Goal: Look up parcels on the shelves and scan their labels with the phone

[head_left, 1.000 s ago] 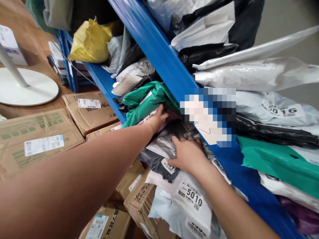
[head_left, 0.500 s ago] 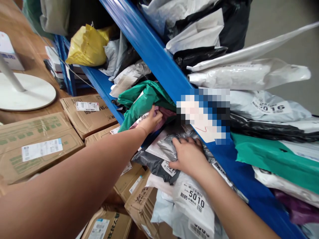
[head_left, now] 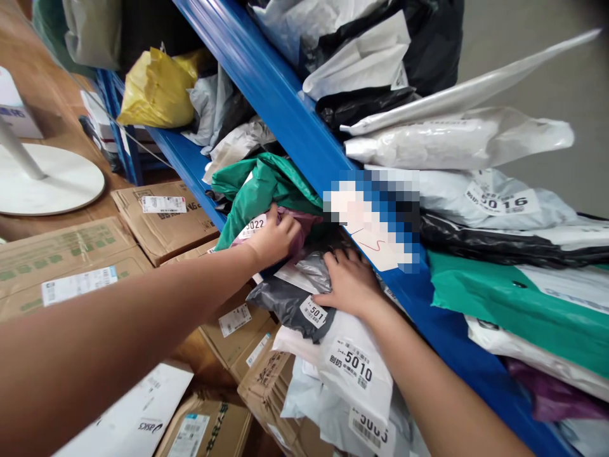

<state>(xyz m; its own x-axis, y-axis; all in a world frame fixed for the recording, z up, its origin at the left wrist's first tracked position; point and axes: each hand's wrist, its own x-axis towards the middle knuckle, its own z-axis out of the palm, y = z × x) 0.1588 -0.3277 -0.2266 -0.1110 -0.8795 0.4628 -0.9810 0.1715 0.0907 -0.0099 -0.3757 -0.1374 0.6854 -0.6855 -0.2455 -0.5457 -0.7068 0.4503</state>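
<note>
My left hand [head_left: 276, 238] has its fingers curled onto a mauve plastic mailer bag [head_left: 308, 223] on the lower blue shelf. A label reading 5022 [head_left: 254, 226] lies beside that hand. Just behind sits a crumpled green mailer bag [head_left: 261, 184]. My right hand [head_left: 351, 279] rests with fingers spread on a shiny grey mailer bag [head_left: 309, 271], its fingertips partly tucked under the shelf beam. Below it are a dark grey bag [head_left: 280, 304] labelled 501 plus a partly covered digit, and a white bag [head_left: 354, 343] labelled 5010.
A blue shelf beam [head_left: 266, 108] crosses diagonally above my hands. Stacked mailers, including a green one [head_left: 514, 292], fill the upper shelf. Cardboard boxes [head_left: 166, 219] and a white box [head_left: 137, 412] stand at left, near a round white base [head_left: 57, 181]. A yellow bag [head_left: 157, 89] lies farther back.
My left hand has shifted slightly down and left on the mauve bag, and the 5022 label shows more fully. My right hand stays on the grey bag. The white box has come into view.
</note>
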